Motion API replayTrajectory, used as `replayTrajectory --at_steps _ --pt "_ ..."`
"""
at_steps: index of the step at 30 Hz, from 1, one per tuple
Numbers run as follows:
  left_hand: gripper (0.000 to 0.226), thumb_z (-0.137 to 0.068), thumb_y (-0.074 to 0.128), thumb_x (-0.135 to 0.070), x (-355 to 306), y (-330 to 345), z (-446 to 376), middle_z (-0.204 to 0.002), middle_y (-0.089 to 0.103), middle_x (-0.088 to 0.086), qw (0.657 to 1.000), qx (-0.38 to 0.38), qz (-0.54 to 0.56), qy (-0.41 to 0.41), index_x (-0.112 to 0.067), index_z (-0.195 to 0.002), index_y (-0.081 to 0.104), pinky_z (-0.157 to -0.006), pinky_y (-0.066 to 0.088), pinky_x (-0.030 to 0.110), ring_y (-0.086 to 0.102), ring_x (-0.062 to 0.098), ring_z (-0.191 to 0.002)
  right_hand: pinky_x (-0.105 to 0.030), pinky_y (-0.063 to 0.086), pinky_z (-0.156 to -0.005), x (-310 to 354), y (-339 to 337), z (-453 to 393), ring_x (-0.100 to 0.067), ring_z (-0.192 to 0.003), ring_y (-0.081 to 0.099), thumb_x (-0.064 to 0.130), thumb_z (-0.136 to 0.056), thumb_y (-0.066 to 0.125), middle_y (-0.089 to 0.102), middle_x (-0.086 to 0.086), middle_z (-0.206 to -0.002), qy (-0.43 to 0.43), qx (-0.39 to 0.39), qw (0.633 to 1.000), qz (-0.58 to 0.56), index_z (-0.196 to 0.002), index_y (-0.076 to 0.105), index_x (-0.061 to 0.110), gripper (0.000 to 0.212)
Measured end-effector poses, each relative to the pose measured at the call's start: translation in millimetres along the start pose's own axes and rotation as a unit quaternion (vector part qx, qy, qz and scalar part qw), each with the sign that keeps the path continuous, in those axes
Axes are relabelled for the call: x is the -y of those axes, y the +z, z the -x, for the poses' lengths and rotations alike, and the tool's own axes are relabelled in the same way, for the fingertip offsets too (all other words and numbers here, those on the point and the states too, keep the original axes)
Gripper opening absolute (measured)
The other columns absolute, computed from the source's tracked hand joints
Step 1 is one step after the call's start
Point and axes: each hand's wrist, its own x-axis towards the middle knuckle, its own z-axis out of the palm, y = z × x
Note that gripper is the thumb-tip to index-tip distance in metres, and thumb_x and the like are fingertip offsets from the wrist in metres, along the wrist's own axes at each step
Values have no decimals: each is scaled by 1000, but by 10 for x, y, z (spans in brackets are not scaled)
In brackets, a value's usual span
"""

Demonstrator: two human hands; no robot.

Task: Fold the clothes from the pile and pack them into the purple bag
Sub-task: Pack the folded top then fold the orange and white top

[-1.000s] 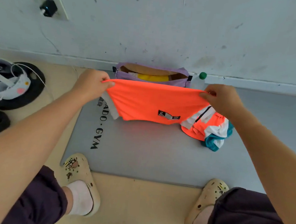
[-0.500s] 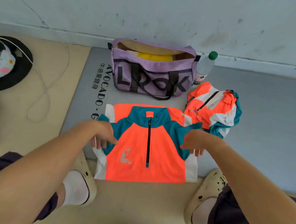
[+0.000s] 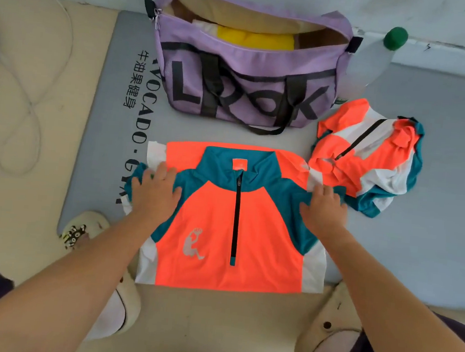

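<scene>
Since the earlier frame, both hands have slid outward from the chest of the jersey (image 3: 233,218) onto its shoulders, and the view has closed in; the jersey itself lies where it was.

Landmark: the jersey, spread front-up on the grey mat (image 3: 417,250), its hem hanging over the mat's near edge.

Left of the jersey: a white cable (image 3: 30,105) lies on the tan floor.

On the jersey's left shoulder: the left hand (image 3: 154,194) rests palm-down, fingers straight and spread, pressing the cloth flat and gripping nothing.

Beyond the jersey's collar: the purple bag (image 3: 245,89) stands unzipped, with a yellow item (image 3: 253,38) already inside.

On the jersey's right shoulder: the right hand (image 3: 324,210) mirrors the left, flat and pressing, forearm running back toward the body.

Right of the jersey, touching its sleeve: the pile (image 3: 369,160), one crumpled garment, with a bottle (image 3: 379,56) beyond it.

Handling: the fabric looks thin, light, limp and probably slick, so it will slide and sag. Best held by pinching each sleeve edge or side seam.
</scene>
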Motion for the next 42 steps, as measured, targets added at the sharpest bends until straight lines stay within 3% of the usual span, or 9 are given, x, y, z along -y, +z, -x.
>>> replayTrajectory --at_steps 3,8,12,17,21,26,32,36,42 --pt "43 -92 56 -28 16 0 -106 -134 45 26 991 -69 57 -103 0 -123 48 -99 35 56 39 42 -127 -50 39 -89 -75 11 -137 -39 -110 51 29 -92 56 53 -21 -116 33 -99 994 -38 -117 50 -2 40" --pt "54 -94 55 -38 -267 -21 -293 -153 33 17 990 -60 106 70 -13 -142 44 -103 34 54 26 36 -142 -51 41 -87 69 -125 -436 -42 -106 51 18 -84 65 56 -23 -110 -89 -176 970 -143 -112 56 -2 35" --pt "74 -91 49 -58 -476 117 -297 -162 12 11 994 10 99 48 -22 -152 26 -110 24 54 6 30 -150 -46 37 -94 162 -173 -632 -39 -108 52 21 -79 73 59 -17 -110 -144 -121 967 -174 -115 57 2 44" --pt "86 -88 49 -65 -475 219 -296 -165 -1 7 994 29 95 40 -24 -155 15 -115 15 59 -5 29 -151 -44 33 -100 227 -229 -788 -27 -110 55 37 -80 70 62 -4 -107 -25 -30 984 -175 -116 53 16 45" --pt "87 -88 48 -67 -446 224 -298 -165 -4 6 995 32 89 44 -25 -156 13 -115 14 59 -7 28 -151 -20 36 -51 235 -385 -846 -23 -74 51 27 -79 74 47 3 -66 -27 56 956 -286 -74 54 17 22" --pt "90 -87 47 -69 -457 224 -303 -165 -7 6 995 38 81 42 -25 -157 9 -116 12 58 -9 29 -151 -28 34 -61 136 -500 -847 -17 -77 45 17 -79 77 49 -3 -78 -66 83 925 -365 -88 59 14 20" --pt "89 -87 45 -69 -443 211 -302 -165 -6 5 995 40 83 48 -27 -157 7 -116 12 57 -9 28 -151 -35 32 -63 14 -531 -879 -25 -79 47 27 -81 74 47 -3 -74 -103 59 974 -194 -66 45 18 34" --pt "86 -89 44 -68 -428 202 -306 -165 -6 4 994 42 88 52 -28 -156 8 -116 13 57 -10 27 -151 -40 39 -83 -6 -603 -861 -32 -104 55 47 -87 63 60 -11 -97 -96 -23 995 20 -79 58 14 34" --pt "58 -93 52 -50 -335 64 -397 -160 22 4 983 -1 180 33 -27 -145 40 -108 27 51 18 26 -145 -38 34 -66 110 -620 -789 -41 -97 61 0 -89 49 57 -22 -110 -19 -152 985 80 -116 56 1 27"
